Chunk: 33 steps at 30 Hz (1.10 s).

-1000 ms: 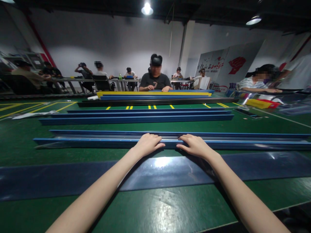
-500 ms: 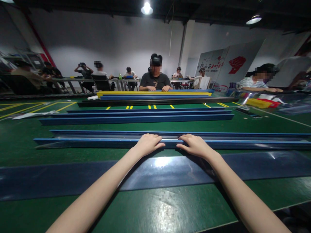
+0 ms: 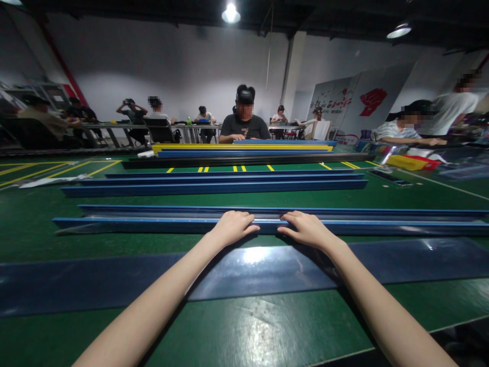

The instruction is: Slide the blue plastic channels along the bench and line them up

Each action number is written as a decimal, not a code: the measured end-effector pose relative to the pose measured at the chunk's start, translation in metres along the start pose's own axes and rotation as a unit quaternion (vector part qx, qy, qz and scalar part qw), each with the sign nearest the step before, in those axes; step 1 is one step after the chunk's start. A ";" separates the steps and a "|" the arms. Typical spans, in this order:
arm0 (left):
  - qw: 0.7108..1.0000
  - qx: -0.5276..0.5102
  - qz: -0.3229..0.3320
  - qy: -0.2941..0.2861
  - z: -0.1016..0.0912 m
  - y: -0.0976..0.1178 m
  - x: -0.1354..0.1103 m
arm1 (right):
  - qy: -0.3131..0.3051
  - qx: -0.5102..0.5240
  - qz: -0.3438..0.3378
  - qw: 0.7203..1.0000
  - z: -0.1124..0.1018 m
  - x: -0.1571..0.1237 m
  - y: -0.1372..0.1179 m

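Observation:
Side by side, both my hands grip the near wall of a long blue plastic channel (image 3: 385, 228) lying across the table. My left hand (image 3: 234, 227) has its thumb on the near face and its fingers hooked over the top edge. A short gap to the right, my right hand (image 3: 303, 227) grips the same wall in a mirrored way. The fingertips inside the channel are partly hidden. Under my forearms lies a wide, flat, glossy translucent strip (image 3: 114, 283), running across the table close to me.
Beyond the channel lie more blue profiles (image 3: 214, 187), a black profile (image 3: 244, 161) and a yellow profile (image 3: 244, 148). A phone (image 3: 389, 177) and a yellow tray (image 3: 407, 162) are on the right of the green table (image 3: 229, 336). A co-worker (image 3: 244, 125) sits opposite.
My hands and the blue channel have not visibly moved. Across the table, the co-worker's hands have shifted. At the far right, a person in white now stands more upright.

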<state>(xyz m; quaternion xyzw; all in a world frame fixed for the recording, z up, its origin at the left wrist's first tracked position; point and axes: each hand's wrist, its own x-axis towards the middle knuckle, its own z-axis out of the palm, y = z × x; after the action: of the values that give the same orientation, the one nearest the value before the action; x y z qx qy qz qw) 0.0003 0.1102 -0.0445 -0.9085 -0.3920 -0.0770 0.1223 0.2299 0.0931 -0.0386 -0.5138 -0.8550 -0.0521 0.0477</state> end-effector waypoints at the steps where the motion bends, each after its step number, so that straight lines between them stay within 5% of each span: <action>1: 1.000 -0.001 0.000 0.001 0.000 0.000 0.000 | 0.003 -0.002 -0.002 1.000 0.000 0.000 0.000; 21: 1.000 -0.017 -0.002 0.004 0.002 -0.001 0.000 | 0.104 -0.020 -0.079 0.991 0.005 0.007 -0.016; 33: 0.998 -0.065 -0.010 0.004 -0.010 0.000 0.000 | 0.060 -0.054 -0.046 0.996 -0.010 0.003 -0.010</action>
<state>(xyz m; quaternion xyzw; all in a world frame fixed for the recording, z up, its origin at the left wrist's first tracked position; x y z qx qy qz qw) 0.0004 0.1078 -0.0352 -0.9103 -0.3948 -0.1071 0.0639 0.2203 0.0894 -0.0288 -0.4720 -0.8691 -0.1306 0.0687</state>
